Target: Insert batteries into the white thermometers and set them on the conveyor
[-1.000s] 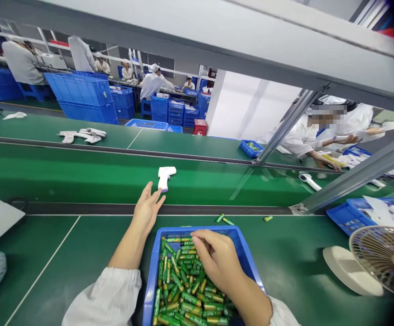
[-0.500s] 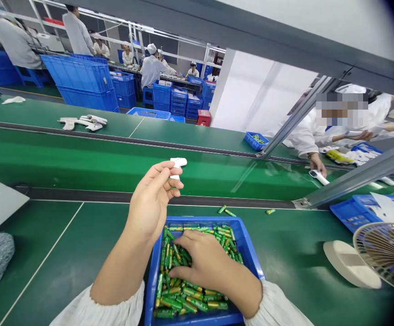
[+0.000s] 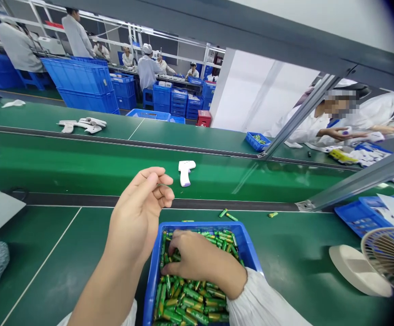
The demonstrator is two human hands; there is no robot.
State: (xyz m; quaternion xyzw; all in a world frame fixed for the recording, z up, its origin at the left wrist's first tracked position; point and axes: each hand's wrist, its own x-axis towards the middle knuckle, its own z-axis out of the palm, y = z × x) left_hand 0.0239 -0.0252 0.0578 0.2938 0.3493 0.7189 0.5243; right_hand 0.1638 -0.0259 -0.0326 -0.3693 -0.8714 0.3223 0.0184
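Observation:
My right hand (image 3: 200, 262) is down in a blue bin (image 3: 251, 258) full of green and gold batteries (image 3: 190, 303), with its fingers curled into the pile and closed on some of them. My left hand (image 3: 142, 208) hovers above the bin's far left corner with loosely curled fingers that hold nothing. A white gun-shaped thermometer (image 3: 185, 171) lies on the green conveyor belt (image 3: 81, 167), just beyond and to the right of my left hand.
Loose batteries (image 3: 227, 213) lie past the bin. A white fan (image 3: 383, 258) and another blue bin (image 3: 363, 215) stand at right. A slanted metal strut (image 3: 295, 122) crosses the belt. A co-worker's hands (image 3: 336, 134) work at far right. More thermometers (image 3: 81, 124) lie across the belt.
My left hand has pulled back from the thermometer, which now rides the belt farther right. My right hand has gone from flat on the batteries to curled into them.

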